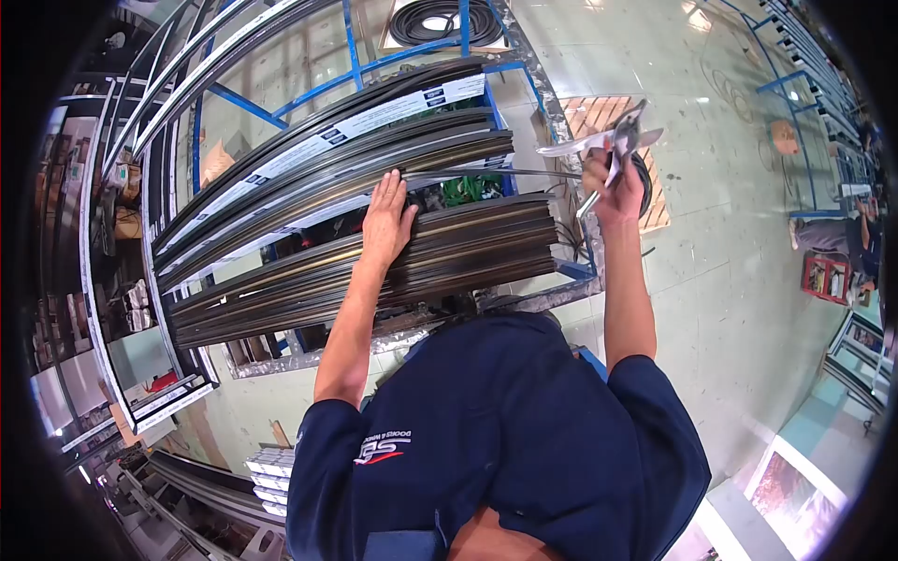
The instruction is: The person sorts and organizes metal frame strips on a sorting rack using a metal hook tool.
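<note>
My left hand (386,222) lies flat with its fingers stretched out, its fingertips at thin dark strips that run over the rack. Below and around it are long stacks of dark strips (468,245). To the right, my right hand (617,187) is closed round a metal cutting tool (625,148) with its blades spread. Thin dark strips run from the stacks toward that hand; whether its fingers also hold them is unclear. Between the stacks, green items (463,190) show.
A coil of black hose (445,23) lies beyond the blue frame (309,98). A slatted wooden pallet (655,210) is under my right hand's side. At the far right are a person (859,234) and a red crate (825,278). Metal frames (91,215) stand at left.
</note>
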Demonstrator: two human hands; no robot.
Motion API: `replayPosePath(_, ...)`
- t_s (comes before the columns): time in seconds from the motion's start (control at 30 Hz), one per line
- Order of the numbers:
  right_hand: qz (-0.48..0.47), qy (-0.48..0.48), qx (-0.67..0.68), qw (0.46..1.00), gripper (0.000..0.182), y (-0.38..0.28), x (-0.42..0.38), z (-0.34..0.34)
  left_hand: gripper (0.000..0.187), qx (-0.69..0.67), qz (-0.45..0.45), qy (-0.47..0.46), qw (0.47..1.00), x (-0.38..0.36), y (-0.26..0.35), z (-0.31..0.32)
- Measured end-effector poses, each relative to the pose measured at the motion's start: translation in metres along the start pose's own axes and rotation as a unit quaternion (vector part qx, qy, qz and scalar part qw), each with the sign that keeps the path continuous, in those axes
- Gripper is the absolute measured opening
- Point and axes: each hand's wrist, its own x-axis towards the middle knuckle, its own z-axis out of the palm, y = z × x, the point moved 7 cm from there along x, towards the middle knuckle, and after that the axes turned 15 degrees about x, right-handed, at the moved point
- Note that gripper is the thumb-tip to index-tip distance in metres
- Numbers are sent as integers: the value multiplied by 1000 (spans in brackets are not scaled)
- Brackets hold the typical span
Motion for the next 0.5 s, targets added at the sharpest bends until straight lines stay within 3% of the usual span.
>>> replayPosePath(0.07, 69, -56, 51, 995, 66, 12, -10, -1, 49, -4, 2, -1, 1000, 0, -1, 1)
replayPosePath(0.17, 66, 57, -19, 996, 77, 16, -20, -10, 49, -5, -1, 1, 1000, 0, -1, 2)
replayPosePath(0.2, 76, 58, -38, 995, 75, 15, -17, -11, 49, -8, -1, 2, 1000, 1, -1, 1)
replayPosePath(0.3, -13, 101, -224, 969, 71, -10, -11, -14, 50, -12, -6, -5, 1000, 1, -1, 2)
replayPosePath(0.43, -21, 135, -283, 950, 58, -48, 2, -11, 47, -23, -26, -10, 999, 2, -1, 0)
replayPosePath(0.5, -29, 206, -359, 910, 44, -60, 5, -24, 48, -27, -27, -3, 999, 2, -1, 0)
